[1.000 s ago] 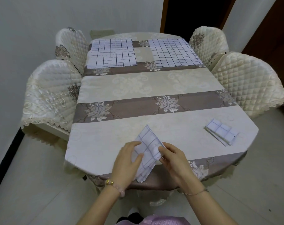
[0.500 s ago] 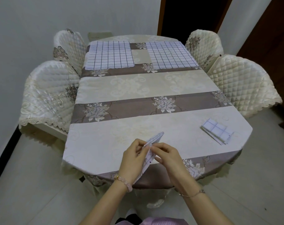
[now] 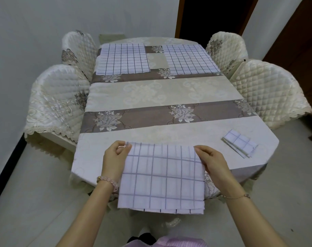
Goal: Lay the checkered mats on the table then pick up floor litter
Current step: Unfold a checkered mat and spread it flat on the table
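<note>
A white checkered mat (image 3: 162, 177) hangs partly unfolded over the table's near edge. My left hand (image 3: 114, 161) pinches its top left corner and my right hand (image 3: 214, 163) pinches its top right corner. Two more checkered mats lie flat at the far end of the table, one on the left (image 3: 122, 58) and one on the right (image 3: 189, 58). A folded checkered mat (image 3: 239, 142) rests near the front right corner of the table (image 3: 169, 97).
Quilted cream chairs flank the table: two on the left (image 3: 57, 100) (image 3: 78, 50) and two on the right (image 3: 269, 91) (image 3: 226, 45). A dark doorway (image 3: 214, 16) is behind the table. Pale floor tiles (image 3: 36, 202) surround it.
The mat was a small folded bundle between my hands; now it is opened out wide, with my hands spread apart at its top corners.
</note>
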